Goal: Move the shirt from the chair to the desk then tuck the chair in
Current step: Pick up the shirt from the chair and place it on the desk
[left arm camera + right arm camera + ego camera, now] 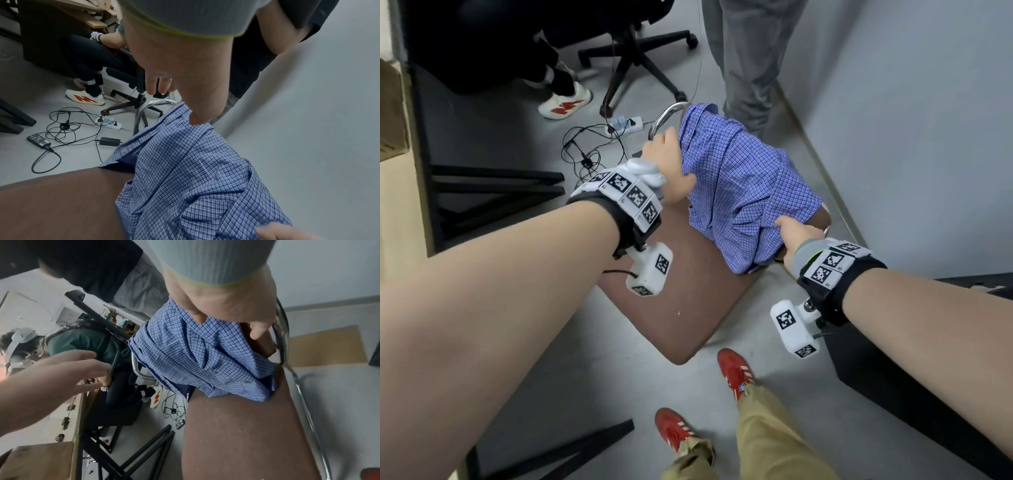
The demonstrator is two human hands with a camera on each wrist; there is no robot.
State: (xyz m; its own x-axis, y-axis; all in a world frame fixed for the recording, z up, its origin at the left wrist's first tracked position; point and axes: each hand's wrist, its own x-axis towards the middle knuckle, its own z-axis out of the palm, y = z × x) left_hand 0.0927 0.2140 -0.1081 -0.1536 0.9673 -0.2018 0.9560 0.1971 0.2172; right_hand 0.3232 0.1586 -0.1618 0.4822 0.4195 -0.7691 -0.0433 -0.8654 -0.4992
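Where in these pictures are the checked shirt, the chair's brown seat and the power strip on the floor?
checked shirt (pixel 743 192): head view, middle of the bunched cloth.
brown seat (pixel 681 301): head view, bare part near its front.
power strip (pixel 110 124): left wrist view, its white body.

- We see the shirt (pixel 743 192) as thin woven cloth in a fine blue-and-white check, matt and creased.
- We read the chair (pixel 681 301) seat as a brown, matt surface with a faint grain, and its frame (pixel 666 116) as shiny chromed metal tube.
- The floor (pixel 558 370) looks to us smooth, grey and dull.
- The desk (pixel 41 460) top looks like pale wood on matt black legs.
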